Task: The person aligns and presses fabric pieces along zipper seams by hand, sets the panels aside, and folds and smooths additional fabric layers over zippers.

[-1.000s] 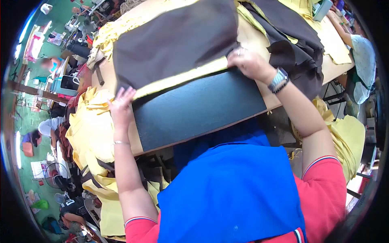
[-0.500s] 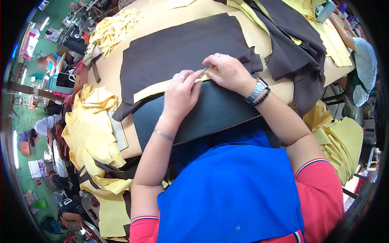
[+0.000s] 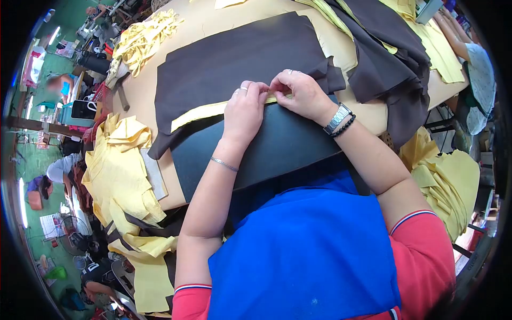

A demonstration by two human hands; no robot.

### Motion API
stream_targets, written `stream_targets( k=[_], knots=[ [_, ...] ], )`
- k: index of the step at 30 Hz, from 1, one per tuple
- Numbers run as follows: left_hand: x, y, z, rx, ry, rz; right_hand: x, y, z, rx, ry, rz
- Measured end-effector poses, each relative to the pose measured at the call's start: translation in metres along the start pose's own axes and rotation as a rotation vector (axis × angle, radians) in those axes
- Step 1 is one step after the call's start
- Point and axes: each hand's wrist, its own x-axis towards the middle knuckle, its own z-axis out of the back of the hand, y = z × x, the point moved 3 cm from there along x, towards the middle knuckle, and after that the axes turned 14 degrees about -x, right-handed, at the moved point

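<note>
A dark brown leather-like sheet (image 3: 229,58) lies across the work surface, its near edge turned up to show a pale yellow underside strip (image 3: 197,114). My left hand (image 3: 245,112) is closed in a pinch on that folded edge, near its middle. Close on the right, my right hand (image 3: 301,95), with a watch at the wrist, pinches the same edge; the fingertips of both hands almost meet. Under the near edge lies a smooth black board (image 3: 266,141). At the sheet's right end, a corner (image 3: 333,77) is bunched up.
Dark brown pieces (image 3: 373,58) are heaped at the back right. Yellow pieces (image 3: 120,170) pile up on the left, with yellow strips (image 3: 146,40) tangled behind them. A hammer-like tool (image 3: 121,93) lies at the left edge. More yellow sheets (image 3: 445,186) hang on the right.
My left hand has shifted right and slightly up along the folded edge, toward my right hand. More of the yellow strip shows to its left. My right hand has barely moved.
</note>
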Motion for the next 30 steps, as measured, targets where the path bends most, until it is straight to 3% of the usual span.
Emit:
stream_targets(
  k=[7,10,13,16,17,23,30],
  knots=[
    [0.000,0.000,-0.004,0.047,-0.037,-0.080,0.000,0.001,-0.003,0.001,-0.073,0.005],
    [-0.002,0.002,0.001,-0.076,-0.061,0.166,0.000,0.002,-0.002,-0.014,-0.057,0.021],
    [-0.012,0.011,0.011,-0.418,-0.110,0.292,0.000,0.000,-0.004,-0.054,-0.076,0.035],
    [-0.021,0.011,0.022,-0.471,0.030,0.235,0.000,0.000,-0.003,-0.032,-0.052,0.030],
    [-0.024,0.008,0.025,-0.365,-0.038,0.096,0.000,0.000,-0.003,-0.022,-0.050,0.015],
    [-0.026,0.005,0.025,-0.169,-0.026,-0.020,0.000,0.001,-0.001,-0.066,-0.022,0.005],
    [-0.026,0.009,0.024,-0.163,-0.040,-0.086,0.000,0.005,-0.004,-0.176,0.010,0.070]
  ],
)
